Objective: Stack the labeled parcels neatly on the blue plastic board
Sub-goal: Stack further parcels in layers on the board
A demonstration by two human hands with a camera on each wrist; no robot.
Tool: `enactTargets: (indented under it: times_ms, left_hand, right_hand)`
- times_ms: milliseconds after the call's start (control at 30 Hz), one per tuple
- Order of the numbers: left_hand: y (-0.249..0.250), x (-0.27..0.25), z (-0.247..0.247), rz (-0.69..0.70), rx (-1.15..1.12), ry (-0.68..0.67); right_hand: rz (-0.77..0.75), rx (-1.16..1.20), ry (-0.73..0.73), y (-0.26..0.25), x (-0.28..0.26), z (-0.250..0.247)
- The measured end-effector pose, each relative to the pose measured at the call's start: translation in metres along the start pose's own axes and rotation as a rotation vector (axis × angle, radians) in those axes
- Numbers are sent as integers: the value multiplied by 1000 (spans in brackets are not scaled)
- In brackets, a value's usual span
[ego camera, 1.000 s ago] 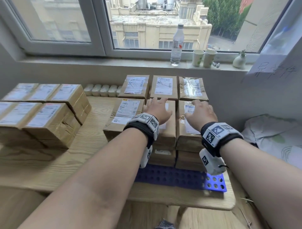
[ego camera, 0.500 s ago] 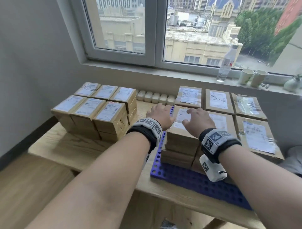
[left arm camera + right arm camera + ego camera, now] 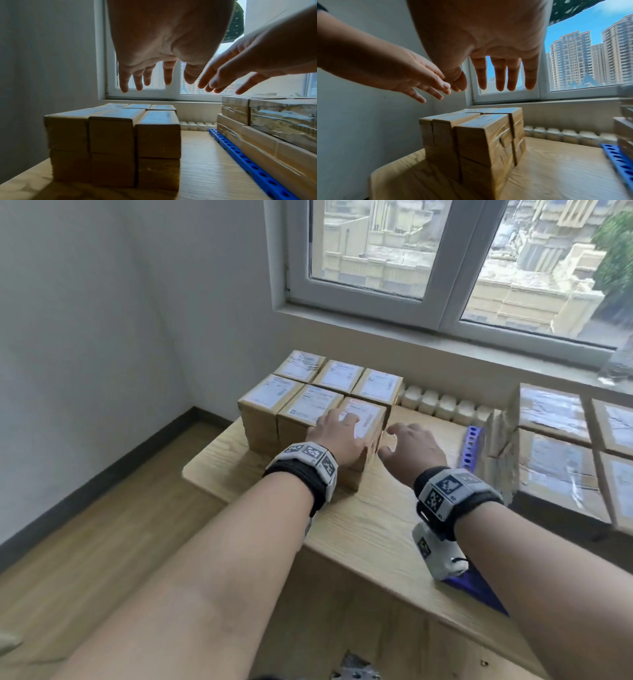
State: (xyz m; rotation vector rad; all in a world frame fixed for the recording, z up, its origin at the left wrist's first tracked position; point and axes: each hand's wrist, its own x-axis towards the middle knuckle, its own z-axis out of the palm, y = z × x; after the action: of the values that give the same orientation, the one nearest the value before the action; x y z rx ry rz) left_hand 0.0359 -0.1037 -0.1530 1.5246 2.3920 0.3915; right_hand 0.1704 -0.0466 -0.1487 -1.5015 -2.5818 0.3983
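On wooden table (image 3: 376, 518), both hands' straight, empty fingers (image 3: 168, 75) hover above the near-right parcel (image 3: 363, 419).

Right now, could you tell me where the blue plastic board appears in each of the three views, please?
Head: the blue plastic board shows as a narrow strip right of centre, just beyond the right hand, with parcels stacked on it.
Left wrist: lower right, its perforated edge running diagonally under the parcels.
Right wrist: far right edge, blurred.
Shared landmark: the block of unstacked parcels on the wooden table.
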Motion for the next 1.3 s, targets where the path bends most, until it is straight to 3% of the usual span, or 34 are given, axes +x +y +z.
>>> enactTargets:
  times_ms: [333,767,933,1300]
  left_hand:
    - [-110,21,-22,-135,-49,96]
    - [-196,140,-60,-178,-6,111]
    - [-214,175,-56,-261,-103,36]
    - [-249,222,-29,-446,-455,-236]
  right_hand:
    - [-99,59,-38,-100,32,46]
    - [-152,249,-67,-173,147,77]
    - [-137,245,-88,-181,180,86]
    - [-12,249,-82,-183,199,101]
